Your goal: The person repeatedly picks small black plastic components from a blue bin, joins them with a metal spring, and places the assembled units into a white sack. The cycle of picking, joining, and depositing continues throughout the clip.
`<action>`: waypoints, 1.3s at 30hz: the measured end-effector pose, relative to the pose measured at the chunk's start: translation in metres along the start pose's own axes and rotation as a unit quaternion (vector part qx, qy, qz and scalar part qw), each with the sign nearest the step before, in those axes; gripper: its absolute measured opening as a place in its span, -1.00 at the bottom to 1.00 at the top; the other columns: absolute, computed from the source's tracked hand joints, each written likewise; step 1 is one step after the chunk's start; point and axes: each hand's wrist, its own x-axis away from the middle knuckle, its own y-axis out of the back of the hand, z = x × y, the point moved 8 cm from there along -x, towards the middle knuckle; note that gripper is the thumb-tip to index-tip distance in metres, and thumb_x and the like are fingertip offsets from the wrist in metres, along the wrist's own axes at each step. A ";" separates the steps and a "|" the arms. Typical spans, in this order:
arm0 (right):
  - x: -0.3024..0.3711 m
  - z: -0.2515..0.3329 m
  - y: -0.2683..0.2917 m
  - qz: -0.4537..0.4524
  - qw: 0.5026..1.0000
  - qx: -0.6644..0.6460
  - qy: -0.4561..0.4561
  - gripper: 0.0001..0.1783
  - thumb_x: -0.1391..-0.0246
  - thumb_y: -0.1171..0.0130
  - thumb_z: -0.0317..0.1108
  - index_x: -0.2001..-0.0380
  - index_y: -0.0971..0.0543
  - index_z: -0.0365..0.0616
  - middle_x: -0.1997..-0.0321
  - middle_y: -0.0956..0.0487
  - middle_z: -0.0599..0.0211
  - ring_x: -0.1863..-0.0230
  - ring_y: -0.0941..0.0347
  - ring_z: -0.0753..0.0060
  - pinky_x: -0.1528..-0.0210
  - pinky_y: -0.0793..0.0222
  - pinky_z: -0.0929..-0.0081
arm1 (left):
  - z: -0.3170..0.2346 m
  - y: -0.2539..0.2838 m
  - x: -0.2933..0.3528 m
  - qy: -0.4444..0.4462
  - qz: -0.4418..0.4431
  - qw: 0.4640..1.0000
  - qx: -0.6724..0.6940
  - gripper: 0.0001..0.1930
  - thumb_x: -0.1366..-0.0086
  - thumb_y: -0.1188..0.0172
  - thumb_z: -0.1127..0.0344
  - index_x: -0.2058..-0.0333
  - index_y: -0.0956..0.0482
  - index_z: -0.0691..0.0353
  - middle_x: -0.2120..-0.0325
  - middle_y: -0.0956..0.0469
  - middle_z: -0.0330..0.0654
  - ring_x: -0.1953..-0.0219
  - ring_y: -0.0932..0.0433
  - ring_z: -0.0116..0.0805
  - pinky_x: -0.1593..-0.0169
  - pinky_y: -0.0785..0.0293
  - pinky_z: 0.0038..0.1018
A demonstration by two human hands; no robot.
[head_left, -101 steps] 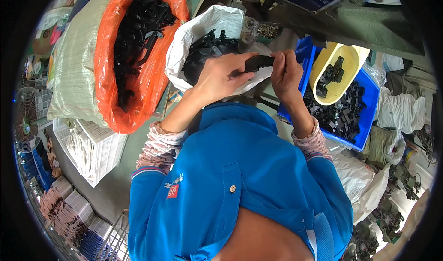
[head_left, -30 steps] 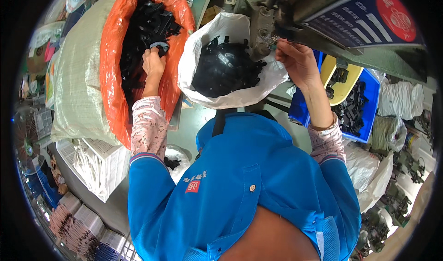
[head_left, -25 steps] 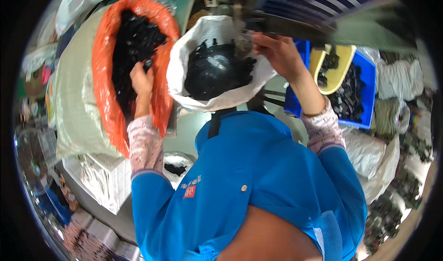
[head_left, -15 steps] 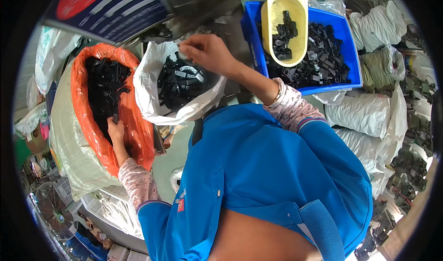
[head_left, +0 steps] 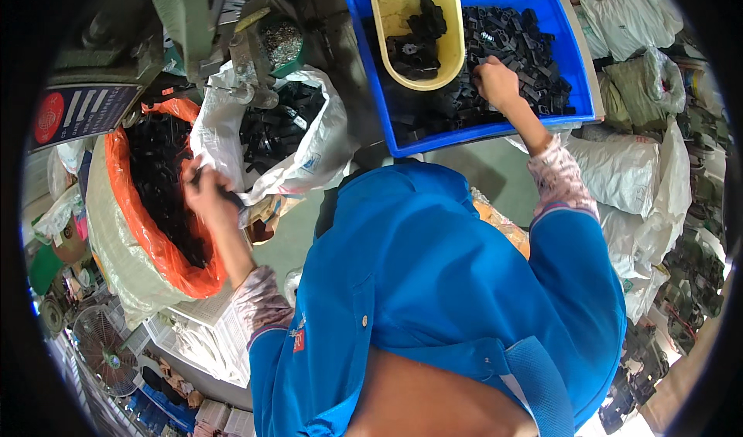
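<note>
My left hand (head_left: 210,197) is at the right edge of the orange-lined sack (head_left: 203,281), its fingers closed on a black plastic part (head_left: 231,198). Loose black parts (head_left: 159,178) fill that sack. Over on the right, my right hand (head_left: 498,85) reaches into a blue bin (head_left: 480,134) heaped with small black plastic pieces (head_left: 534,58). Its fingers are bent down and drawn together among the pieces; whatever is between them is hidden. A yellow scoop-shaped tray (head_left: 458,27), holding a few larger black parts (head_left: 426,19), rests over the bin's left part.
Between the two containers stands a white sack (head_left: 321,162) of black parts. Above it are a metal machine (head_left: 248,58) and a green bowl of small metal pieces (head_left: 282,46). Wrapped bundles (head_left: 619,174) line the right; a fan (head_left: 104,344) stands at lower left.
My right hand has moved from above the white sack rightward into the blue bin. My left hand has lifted slightly toward the white sack with the black part. The view has shifted.
</note>
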 end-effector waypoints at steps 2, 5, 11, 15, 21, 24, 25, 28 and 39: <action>-0.013 0.000 -0.019 0.003 0.993 0.109 0.039 -0.89 0.10 -0.19 -0.43 0.43 -0.64 -0.14 0.19 -0.55 0.11 0.11 -0.55 0.04 0.17 -0.53 0.18 | 0.008 -0.092 0.037 0.056 0.101 0.992 -0.045 -0.78 -0.17 -0.26 0.48 0.18 -0.52 0.26 0.54 -0.48 -0.31 0.52 -0.44 -0.61 0.49 -0.39 -0.58; -0.016 0.009 -0.020 0.033 0.992 0.115 0.049 -0.87 0.07 -0.17 -0.44 0.41 -0.64 -0.15 0.14 -0.52 0.09 0.08 -0.53 0.04 0.13 -0.52 0.21 | 0.015 -0.204 0.100 0.058 0.277 0.950 -0.136 -0.80 -0.14 -0.34 0.41 0.26 -0.57 0.25 0.46 -0.56 -0.30 0.44 -0.51 -0.58 0.37 -0.48 -0.58; -0.008 -0.031 0.011 0.044 0.984 -0.171 0.015 -0.75 0.13 -0.19 -0.43 0.28 -0.57 -0.16 0.19 -0.59 0.10 0.13 -0.55 -0.03 0.13 -0.49 0.19 | 0.048 -0.359 0.172 -0.040 0.523 0.815 -0.246 -0.71 -0.10 -0.36 0.32 0.21 -0.58 0.29 0.37 -0.63 -0.10 0.32 -0.61 -0.36 0.18 -0.50 -0.49; 0.009 -0.081 0.030 -0.006 0.916 -0.401 -0.021 -0.74 0.08 -0.23 -0.44 0.24 -0.59 -0.23 0.29 -0.66 0.16 0.25 -0.62 0.30 0.16 -0.50 0.41 | 0.068 -0.436 0.206 -0.191 0.586 0.732 -0.290 -0.69 -0.04 -0.32 0.32 0.20 -0.60 0.22 0.31 -0.61 -0.01 0.21 -0.59 0.00 0.13 -0.51 -0.28; 0.058 -0.111 0.050 -0.051 0.800 -0.589 -0.104 -0.82 -0.05 -0.10 -0.62 0.23 -0.55 -0.32 0.35 -0.64 0.31 0.29 -0.59 0.56 0.27 -0.51 0.59 | 0.134 -0.481 0.228 -0.251 0.629 0.605 -0.420 -0.71 -0.03 -0.28 0.33 0.21 -0.59 0.18 0.29 -0.60 -0.02 0.17 -0.56 0.05 0.12 -0.50 -0.13; 0.076 -0.110 0.054 -0.060 0.781 -0.616 -0.082 -0.81 -0.07 -0.08 -0.63 0.20 -0.53 -0.32 0.31 -0.63 0.28 0.29 -0.59 0.56 0.27 -0.51 0.60 | 0.135 -0.467 0.217 -0.187 0.611 0.678 -0.365 -0.68 -0.05 -0.30 0.33 0.17 -0.61 0.20 0.31 -0.61 -0.01 0.20 -0.60 -0.06 0.12 -0.52 -0.26; 0.082 -0.107 0.055 -0.047 0.784 -0.613 -0.087 -0.81 -0.06 -0.10 -0.63 0.20 -0.53 -0.32 0.28 -0.62 0.27 0.27 -0.57 0.58 0.22 -0.50 0.61 | 0.124 -0.459 0.212 -0.131 0.607 0.717 -0.316 -0.67 -0.06 -0.30 0.34 0.15 -0.61 0.21 0.32 -0.62 -0.03 0.22 -0.62 -0.14 0.13 -0.52 -0.31; 0.094 -0.081 0.064 -0.041 0.792 -0.606 -0.053 -0.80 -0.06 -0.10 -0.62 0.20 -0.53 -0.33 0.28 -0.61 0.29 0.24 -0.55 0.59 0.18 -0.48 0.62 | 0.096 -0.440 0.201 0.016 0.590 0.781 -0.205 -0.67 -0.12 -0.30 0.40 0.10 -0.60 0.25 0.32 -0.64 -0.21 0.28 -0.55 -0.53 0.15 -0.48 -0.55; 0.083 0.037 0.159 -0.111 0.907 -0.304 0.269 -0.66 0.16 -0.15 -0.74 0.23 -0.54 -0.29 0.31 -0.47 0.17 0.38 -0.51 0.25 0.34 -0.41 0.47 | 0.041 -0.384 0.177 0.008 0.474 0.876 -0.088 -0.70 -0.10 -0.32 0.50 0.14 -0.63 0.25 0.39 -0.57 -0.28 0.42 -0.50 -0.62 0.37 -0.43 -0.60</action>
